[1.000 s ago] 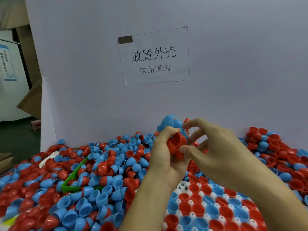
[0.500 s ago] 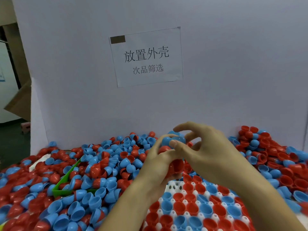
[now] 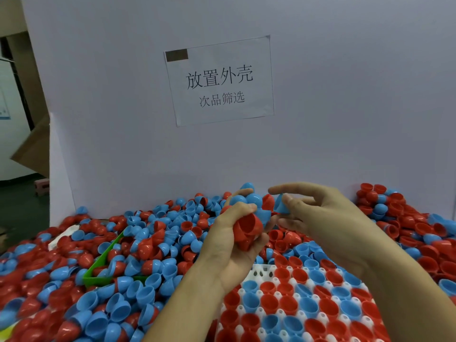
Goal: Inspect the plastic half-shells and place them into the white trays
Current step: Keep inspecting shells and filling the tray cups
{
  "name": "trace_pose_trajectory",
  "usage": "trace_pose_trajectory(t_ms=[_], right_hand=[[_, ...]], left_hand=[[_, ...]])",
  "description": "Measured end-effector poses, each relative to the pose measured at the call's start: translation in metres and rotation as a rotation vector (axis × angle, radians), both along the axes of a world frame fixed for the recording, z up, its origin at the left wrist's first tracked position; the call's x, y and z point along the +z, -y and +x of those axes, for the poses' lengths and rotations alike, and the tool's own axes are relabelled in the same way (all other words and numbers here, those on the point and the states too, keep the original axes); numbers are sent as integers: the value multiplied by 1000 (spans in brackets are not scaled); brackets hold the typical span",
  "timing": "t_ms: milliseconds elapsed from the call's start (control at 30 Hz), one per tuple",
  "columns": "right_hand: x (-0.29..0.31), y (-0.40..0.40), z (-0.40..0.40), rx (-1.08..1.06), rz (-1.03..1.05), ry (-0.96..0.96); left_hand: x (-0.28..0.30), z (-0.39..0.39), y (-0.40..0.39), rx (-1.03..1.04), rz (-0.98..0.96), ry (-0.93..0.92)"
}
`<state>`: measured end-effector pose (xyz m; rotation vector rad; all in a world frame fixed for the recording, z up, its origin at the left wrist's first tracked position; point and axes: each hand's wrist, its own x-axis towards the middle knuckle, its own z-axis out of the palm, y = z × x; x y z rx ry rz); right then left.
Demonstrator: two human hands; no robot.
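Observation:
My left hand (image 3: 232,240) grips a bunch of red and blue half-shells (image 3: 248,227), raised above the tray. My right hand (image 3: 320,213) pinches one blue half-shell (image 3: 281,206) between thumb and forefinger, just right of that bunch. Below the hands lies a white tray (image 3: 261,272) whose pockets hold red and blue half-shells, open side up. Loose red and blue half-shells (image 3: 148,243) are heaped all around it.
A green scoop-like tray (image 3: 98,265) lies half buried in the pile at the left. A white board (image 3: 345,119) with a paper label (image 3: 219,80) stands right behind the pile. More shells are stacked at the far right (image 3: 399,218).
My right hand has drawn a blue half-shell away from the bunch in my left hand, to the right. The bunch has tilted, showing a red shell's open side.

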<state>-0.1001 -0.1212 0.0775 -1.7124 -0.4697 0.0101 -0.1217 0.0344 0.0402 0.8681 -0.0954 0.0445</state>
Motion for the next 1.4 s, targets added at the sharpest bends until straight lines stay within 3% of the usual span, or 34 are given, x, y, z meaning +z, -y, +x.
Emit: trace_pose_trajectory(t_ms=[267,533,833,1033,1400], right_hand=[[-4,-1,5,34,-121,-57],[-4,-2,2,172,-231,-31],[-10,-7,1,143,-240,43],[-10,0,4,210,-361,29],[-15,-3,7,-4,-367,205]], left_hand=[[-2,6,-8,185,-38,-31],[-5,9,-13,174,-52,-25],[-4,5,-10,164,-45,-45],[-5,5,-11,86,25,-51],[2,3,-13,95,-24,-40]])
